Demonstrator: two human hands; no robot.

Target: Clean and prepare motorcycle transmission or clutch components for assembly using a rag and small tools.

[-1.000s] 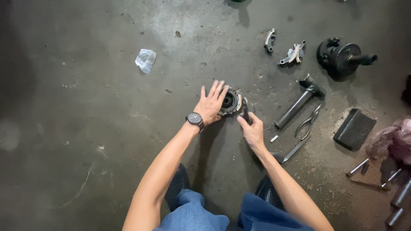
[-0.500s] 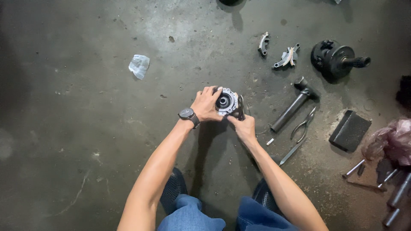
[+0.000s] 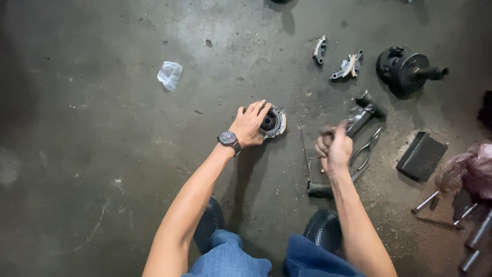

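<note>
My left hand (image 3: 249, 124), with a watch on its wrist, rests on a round metal part (image 3: 273, 122) with a dark centre hole, lying on the concrete floor. Off to the right, my right hand (image 3: 334, 147) is blurred and closed around the lower end of a hammer's handle; the hammer (image 3: 363, 110) has its dark head pointing up and right. A thin screwdriver with a black handle (image 3: 319, 189) lies on the floor between my hands, untouched.
Pliers (image 3: 367, 152) lie just right of my right hand. Two curved metal pieces (image 3: 348, 65), a black round assembly with a shaft (image 3: 407, 70), a black block (image 3: 421, 156), a pink bag (image 3: 470, 169), metal rods (image 3: 425, 202) and crumpled plastic (image 3: 169, 75) are scattered around.
My right hand left the round part, let go of the screwdriver, moved right and closed on the hammer's handle. My left hand stays on the round part.
</note>
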